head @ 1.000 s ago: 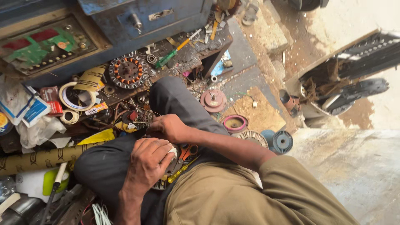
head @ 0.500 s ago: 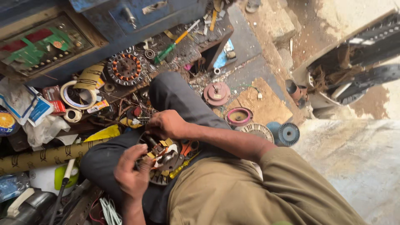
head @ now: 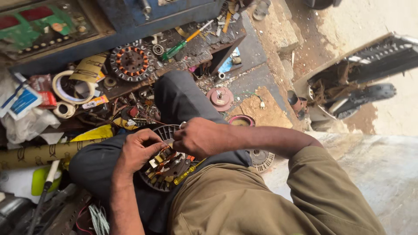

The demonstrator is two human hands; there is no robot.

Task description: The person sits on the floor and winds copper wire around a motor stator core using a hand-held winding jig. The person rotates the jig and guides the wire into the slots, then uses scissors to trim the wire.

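Observation:
A round fan stator (head: 167,167) with copper windings and orange insulation lies on my lap, on my dark trousers (head: 178,98). My left hand (head: 137,150) rests on its left side, with the fingertips pinched on the windings near the centre. My right hand (head: 202,137) is closed over the stator's upper rim, fingers curled toward the left hand. A yellow-handled screwdriver (head: 188,172) lies against the stator's lower right edge, touching neither hand.
A second stator (head: 130,62), tape rolls (head: 72,89), a green-handled screwdriver (head: 183,43) and small parts crowd the low bench ahead. A cardboard tube (head: 43,152) lies at left. A round fan part (head: 262,160) sits under my right forearm, and a scooter (head: 357,82) stands at right.
My left hand lifted off the stator's centre and now pinches the windings. My right hand slid down from above onto the stator's rim.

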